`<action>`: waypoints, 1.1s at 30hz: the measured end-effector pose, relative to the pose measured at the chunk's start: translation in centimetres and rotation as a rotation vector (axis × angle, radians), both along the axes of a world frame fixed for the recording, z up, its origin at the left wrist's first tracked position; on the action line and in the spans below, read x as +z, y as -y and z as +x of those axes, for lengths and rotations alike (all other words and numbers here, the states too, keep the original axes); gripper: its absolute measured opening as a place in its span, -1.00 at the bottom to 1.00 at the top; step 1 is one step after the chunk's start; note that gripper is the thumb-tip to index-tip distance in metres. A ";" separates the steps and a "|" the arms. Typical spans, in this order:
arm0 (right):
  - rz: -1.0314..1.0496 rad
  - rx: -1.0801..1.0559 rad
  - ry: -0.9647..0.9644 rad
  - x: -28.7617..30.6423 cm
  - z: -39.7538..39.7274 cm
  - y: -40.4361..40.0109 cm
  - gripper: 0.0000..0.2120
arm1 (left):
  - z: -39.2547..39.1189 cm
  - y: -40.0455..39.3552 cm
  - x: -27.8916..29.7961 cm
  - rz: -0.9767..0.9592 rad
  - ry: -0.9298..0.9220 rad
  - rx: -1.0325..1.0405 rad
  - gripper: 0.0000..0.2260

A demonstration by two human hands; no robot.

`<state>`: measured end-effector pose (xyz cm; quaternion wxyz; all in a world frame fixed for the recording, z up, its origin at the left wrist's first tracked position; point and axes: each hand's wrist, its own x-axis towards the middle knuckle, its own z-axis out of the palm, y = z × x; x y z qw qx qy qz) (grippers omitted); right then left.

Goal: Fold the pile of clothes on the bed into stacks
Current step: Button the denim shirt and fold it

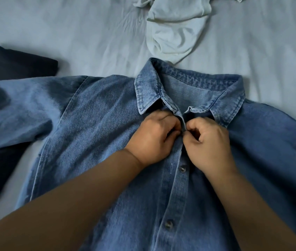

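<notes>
The denim shirt [92, 124] lies face-up and spread flat on the bed [71, 37]; the left hand [152, 138] and right hand [209, 142] meet just below the collar [150, 91], fingers pinching the placket, apparently fastening a button so the front holds shut for folding.

Head view, looking steeply down, close over bed [71, 33]
</notes>
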<state>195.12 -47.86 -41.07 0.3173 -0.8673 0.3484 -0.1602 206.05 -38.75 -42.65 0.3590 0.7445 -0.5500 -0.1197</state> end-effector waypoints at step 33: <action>-0.291 0.307 -0.075 0.3 -7.2 -4.3 -0.90 | -8.3 -6.6 3.1 0.339 0.223 0.446 -0.72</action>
